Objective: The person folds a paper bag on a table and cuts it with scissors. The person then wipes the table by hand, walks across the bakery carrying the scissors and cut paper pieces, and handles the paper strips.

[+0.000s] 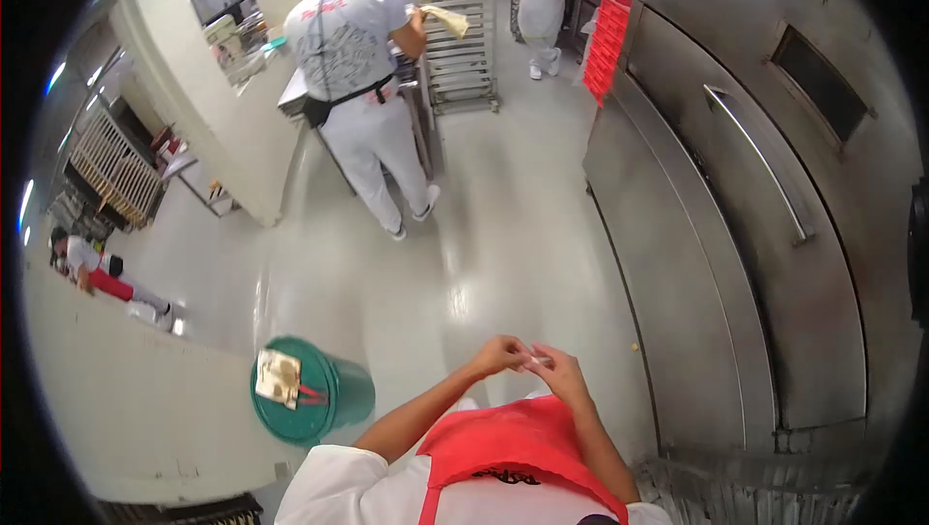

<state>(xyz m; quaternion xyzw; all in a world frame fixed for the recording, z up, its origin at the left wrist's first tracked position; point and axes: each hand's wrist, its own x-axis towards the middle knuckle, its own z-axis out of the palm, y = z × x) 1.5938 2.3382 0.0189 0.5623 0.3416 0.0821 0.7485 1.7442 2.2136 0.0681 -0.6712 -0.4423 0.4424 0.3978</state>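
Now left hand (500,355), fingertips bunched, meets right hand (558,370) pinching a small pale item (542,360) past the red apron's (513,436) edge.

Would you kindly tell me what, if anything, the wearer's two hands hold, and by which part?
A small pale thing shows between the left hand and right hand; what it is and where it's held cannot be told.

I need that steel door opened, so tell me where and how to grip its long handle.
Likely best: wrap the right hand round the middle of the long handle, coming from in front of the steel door. The door is on your right, and the handle is a slim bar that seems to stand off it, leaving finger room.
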